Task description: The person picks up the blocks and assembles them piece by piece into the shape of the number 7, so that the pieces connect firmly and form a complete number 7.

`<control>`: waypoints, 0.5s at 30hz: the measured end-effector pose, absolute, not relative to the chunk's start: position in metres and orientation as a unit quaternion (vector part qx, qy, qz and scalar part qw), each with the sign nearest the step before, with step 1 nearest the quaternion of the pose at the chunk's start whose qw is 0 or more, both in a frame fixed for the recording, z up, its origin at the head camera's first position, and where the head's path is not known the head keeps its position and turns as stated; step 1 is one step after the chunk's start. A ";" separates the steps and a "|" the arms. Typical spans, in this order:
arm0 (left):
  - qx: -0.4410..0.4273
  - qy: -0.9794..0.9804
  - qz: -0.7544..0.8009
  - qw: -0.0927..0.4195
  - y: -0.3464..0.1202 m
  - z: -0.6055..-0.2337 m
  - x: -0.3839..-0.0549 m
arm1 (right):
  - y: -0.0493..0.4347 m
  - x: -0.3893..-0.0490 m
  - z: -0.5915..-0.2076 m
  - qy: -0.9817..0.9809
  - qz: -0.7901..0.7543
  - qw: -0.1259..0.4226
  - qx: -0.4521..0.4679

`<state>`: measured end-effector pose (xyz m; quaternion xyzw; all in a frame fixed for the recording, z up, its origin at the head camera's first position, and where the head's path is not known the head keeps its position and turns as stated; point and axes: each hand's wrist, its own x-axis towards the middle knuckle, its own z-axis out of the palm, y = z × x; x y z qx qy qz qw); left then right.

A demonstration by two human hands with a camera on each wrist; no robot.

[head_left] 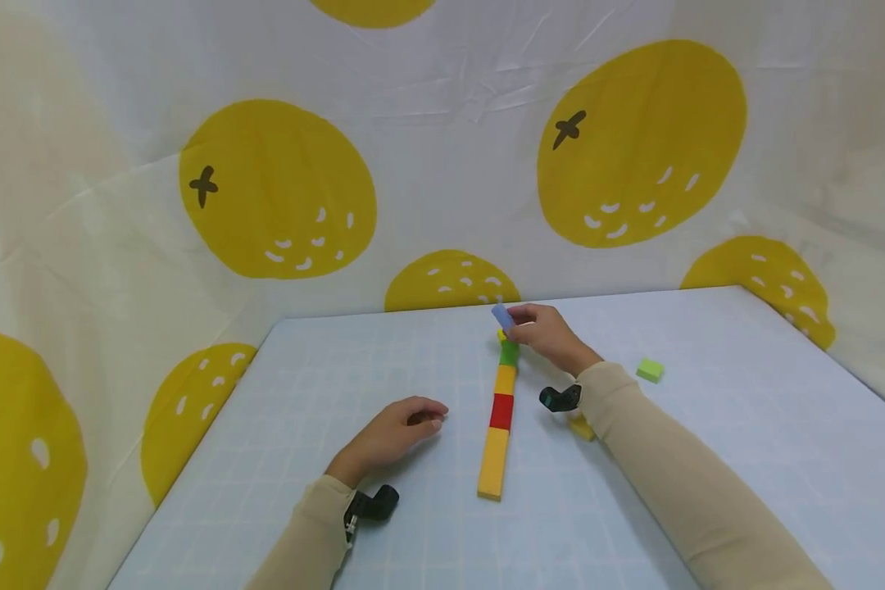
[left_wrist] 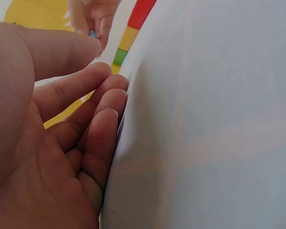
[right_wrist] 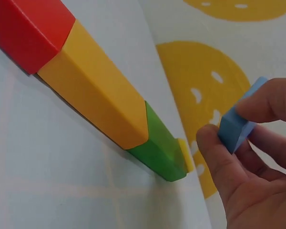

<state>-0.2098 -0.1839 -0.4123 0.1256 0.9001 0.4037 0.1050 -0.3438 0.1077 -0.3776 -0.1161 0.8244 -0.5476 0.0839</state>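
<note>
My right hand [head_left: 549, 334] pinches a small blue block [right_wrist: 238, 119] between thumb and fingers, held up near the far end of a row of blocks. That row runs away from me along the table: a long orange block [head_left: 493, 465] closest, a red block [head_left: 501, 411], another orange block [right_wrist: 97, 90], a green block [right_wrist: 159, 145] and a yellow block [right_wrist: 185, 155] farthest. The blocks lie end to end. To the left of the row, my left hand [head_left: 391, 434] rests on the table with fingers loosely bent and nothing held.
Right of the row, a light green block [head_left: 650, 370] lies on the pale checked table [head_left: 324, 369]. A yellow block [head_left: 581, 427] sits partly hidden under the right forearm. Behind the table hangs a white cloth [head_left: 450, 164] with large yellow fruit prints.
</note>
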 end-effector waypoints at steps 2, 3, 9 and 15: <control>0.124 0.899 0.406 0.104 -0.184 -0.412 -0.209 | 0.106 -0.345 -0.378 0.830 -0.537 0.078 -0.126; 0.126 0.899 0.406 0.102 -0.184 -0.412 -0.209 | 0.105 -0.346 -0.378 0.832 -0.534 0.075 -0.132; 0.109 0.903 0.403 0.102 -0.185 -0.412 -0.210 | 0.099 -0.348 -0.378 0.835 -0.524 0.071 -0.151; 0.111 0.899 0.409 0.108 -0.185 -0.413 -0.213 | 0.100 -0.350 -0.376 0.839 -0.519 0.064 -0.147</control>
